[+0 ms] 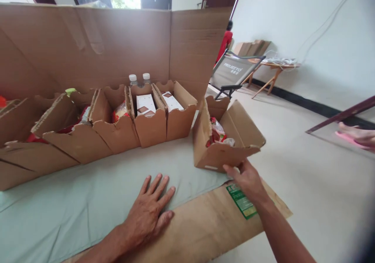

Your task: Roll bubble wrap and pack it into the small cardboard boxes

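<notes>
My left hand lies flat with fingers spread on a pale green cloth and the cardboard edge below it. With my right hand I grip the lower front corner of an open cardboard box; the thumb shows in front and some fingertips are hidden. This box stands at the right end of the cloth, turned from the row, with red-and-white plastic packets inside. To its left, several similar cardboard bins stand side by side. Two of them hold white patterned boxes, and another holds a red packet.
A tall cardboard screen rises behind the bins, with two white-capped bottles before it. At the right are a folding chair, a wooden table and a person's foot in a pink slipper. Someone in red is partly hidden.
</notes>
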`<state>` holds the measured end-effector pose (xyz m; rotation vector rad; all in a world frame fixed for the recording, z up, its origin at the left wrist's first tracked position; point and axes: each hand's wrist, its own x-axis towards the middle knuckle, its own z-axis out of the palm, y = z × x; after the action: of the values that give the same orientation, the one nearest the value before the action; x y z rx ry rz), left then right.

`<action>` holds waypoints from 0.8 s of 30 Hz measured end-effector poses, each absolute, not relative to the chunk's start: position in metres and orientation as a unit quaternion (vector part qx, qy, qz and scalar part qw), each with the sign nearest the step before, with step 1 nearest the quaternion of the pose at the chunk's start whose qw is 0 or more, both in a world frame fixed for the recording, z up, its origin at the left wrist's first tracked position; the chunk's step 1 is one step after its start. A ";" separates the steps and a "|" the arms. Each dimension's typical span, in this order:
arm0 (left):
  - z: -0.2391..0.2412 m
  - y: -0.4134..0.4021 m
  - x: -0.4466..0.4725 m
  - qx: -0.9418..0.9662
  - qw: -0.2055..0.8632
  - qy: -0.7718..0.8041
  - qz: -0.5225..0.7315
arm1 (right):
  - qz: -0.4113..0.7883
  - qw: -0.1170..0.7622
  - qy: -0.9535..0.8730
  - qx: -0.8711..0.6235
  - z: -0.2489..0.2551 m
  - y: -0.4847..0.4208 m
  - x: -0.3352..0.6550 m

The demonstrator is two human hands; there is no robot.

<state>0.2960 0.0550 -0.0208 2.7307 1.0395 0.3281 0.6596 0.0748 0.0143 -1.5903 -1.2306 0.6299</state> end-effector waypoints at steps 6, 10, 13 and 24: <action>-0.021 0.055 0.297 0.920 0.097 0.361 0.119 | 0.305 0.494 -0.549 -0.601 0.038 0.172 0.705; -0.016 0.055 0.298 0.920 0.109 0.363 0.100 | 0.318 0.495 -0.564 -0.579 0.036 0.225 0.698; -0.013 0.055 0.299 0.919 0.121 0.364 0.090 | 0.309 0.495 -0.570 -0.578 0.031 0.248 0.684; -0.007 0.056 0.300 0.911 0.169 0.364 0.095 | 0.053 0.531 -0.541 -0.650 0.079 0.197 0.641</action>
<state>0.2999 0.0561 -0.0071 2.5905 1.0338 0.2709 0.6406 0.1967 0.0785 -1.5513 -1.2901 0.1269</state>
